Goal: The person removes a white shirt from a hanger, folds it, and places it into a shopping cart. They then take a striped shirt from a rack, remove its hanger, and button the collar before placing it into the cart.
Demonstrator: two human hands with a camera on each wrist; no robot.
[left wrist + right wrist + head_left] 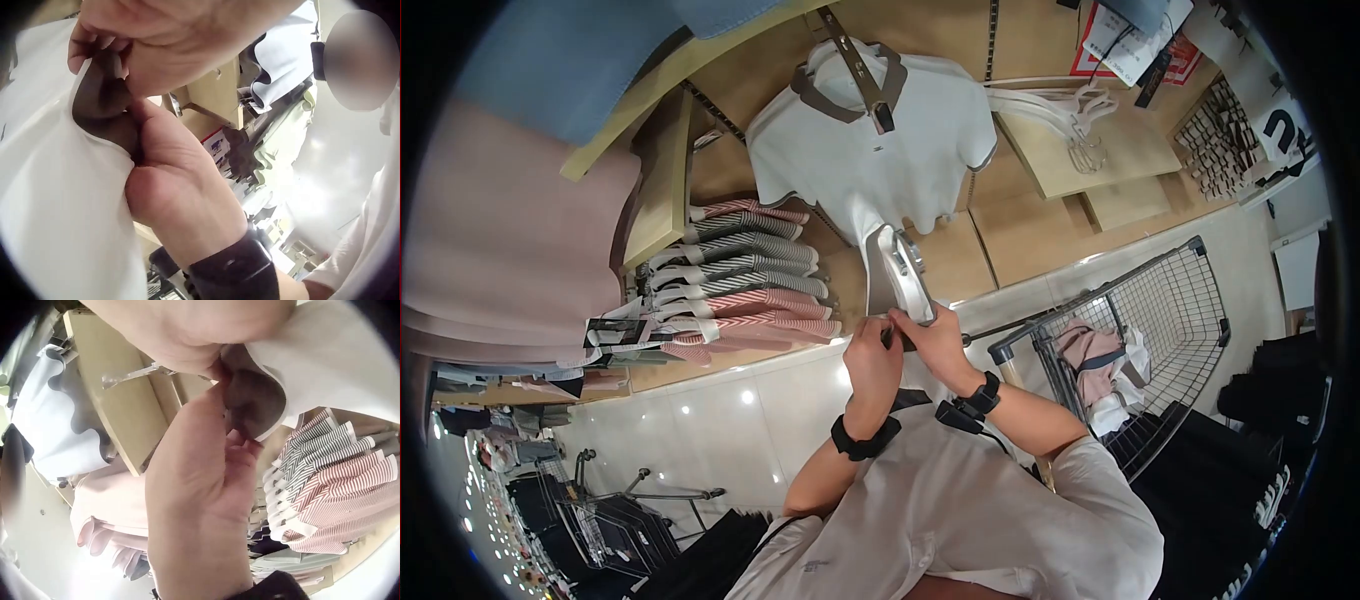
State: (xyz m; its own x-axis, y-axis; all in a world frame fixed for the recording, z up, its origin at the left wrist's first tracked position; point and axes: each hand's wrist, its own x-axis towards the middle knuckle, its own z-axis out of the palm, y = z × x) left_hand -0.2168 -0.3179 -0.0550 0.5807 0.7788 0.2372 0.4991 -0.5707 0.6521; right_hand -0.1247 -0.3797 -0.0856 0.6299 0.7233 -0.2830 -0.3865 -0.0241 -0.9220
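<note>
A white shirt with dark grey-brown trim hangs in front of me. My left hand pinches its trimmed edge with curled fingers. Close beside it, my right hand holds the same edge. The left wrist view shows the brownish trim bunched between both hands, white cloth spreading down from it. In the right wrist view, fingertips grip the lower end of the dark fabric. Above, a white polo shirt with a brown collar hangs on the wall display.
Striped shirts hang in a row to the left, beside large pink garments. A shopping cart with pink and white clothing stands at the right. White hangers lie by a wooden shelf.
</note>
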